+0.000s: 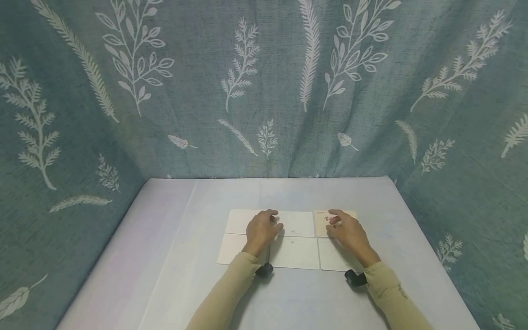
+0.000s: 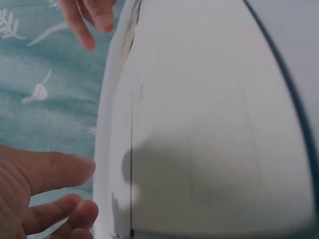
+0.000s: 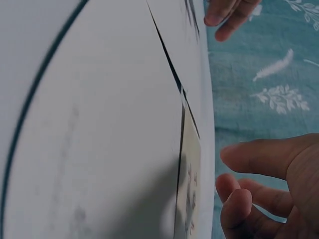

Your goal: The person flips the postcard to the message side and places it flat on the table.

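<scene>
Several pale rectangular cards lie edge to edge in two rows on the table. My left hand (image 1: 262, 231) hovers over the left part of this grid, fingers loosely bent, with nothing in its grasp. Over the cream card with a small printed picture (image 1: 321, 224), at the back right, is my right hand (image 1: 348, 233), also holding nothing. Between the hands lie a back middle white card (image 1: 299, 222) and a front middle white card (image 1: 294, 254), each with a tiny mark. In the right wrist view, thumb and fingers (image 3: 254, 157) stand apart above the cards.
The white-covered table (image 1: 185, 284) extends around the cards on all sides. Teal cloth with white leaf prints (image 1: 280, 137) hangs behind it and at both sides. A black wrist device (image 1: 264, 270) sits under the left wrist, another (image 1: 355, 278) under the right.
</scene>
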Demonstrator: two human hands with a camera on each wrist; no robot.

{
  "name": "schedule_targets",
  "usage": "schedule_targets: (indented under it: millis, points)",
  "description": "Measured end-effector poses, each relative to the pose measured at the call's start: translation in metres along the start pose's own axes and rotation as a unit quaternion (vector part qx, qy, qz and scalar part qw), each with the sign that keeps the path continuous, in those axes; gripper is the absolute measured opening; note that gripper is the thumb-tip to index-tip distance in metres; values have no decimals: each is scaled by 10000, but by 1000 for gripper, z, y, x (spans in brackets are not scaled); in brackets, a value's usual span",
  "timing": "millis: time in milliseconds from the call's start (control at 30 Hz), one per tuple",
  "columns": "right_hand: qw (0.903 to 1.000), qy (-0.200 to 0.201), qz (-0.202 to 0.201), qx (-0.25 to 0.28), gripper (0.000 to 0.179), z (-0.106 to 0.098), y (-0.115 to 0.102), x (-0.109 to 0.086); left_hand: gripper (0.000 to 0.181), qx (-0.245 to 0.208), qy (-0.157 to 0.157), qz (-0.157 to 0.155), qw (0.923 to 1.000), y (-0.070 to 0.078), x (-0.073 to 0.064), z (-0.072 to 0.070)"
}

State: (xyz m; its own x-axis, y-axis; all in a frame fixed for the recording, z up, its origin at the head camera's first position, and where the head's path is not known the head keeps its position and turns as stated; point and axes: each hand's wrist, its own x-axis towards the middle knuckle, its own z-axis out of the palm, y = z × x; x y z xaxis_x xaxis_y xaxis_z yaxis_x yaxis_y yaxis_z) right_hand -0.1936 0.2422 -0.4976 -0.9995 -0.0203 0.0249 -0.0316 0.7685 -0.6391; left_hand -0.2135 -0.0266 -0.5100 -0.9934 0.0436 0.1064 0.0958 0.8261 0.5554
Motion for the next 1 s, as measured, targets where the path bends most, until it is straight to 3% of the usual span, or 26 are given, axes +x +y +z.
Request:
schedule_targets:
  millis: [300, 667, 1000]
  points:
    - [9998, 19, 195, 15, 56, -12, 8, -2, 40, -260, -159, 104, 9995, 23, 3, 8]
    - [9992, 78, 393, -27, 57, -17, 19, -6, 36, 233, -173, 571, 9979, 52, -1, 24]
    - [9988, 135, 461, -103, 58, -25, 26, -9, 38, 243, -567, 695, 9957, 70, 2, 40]
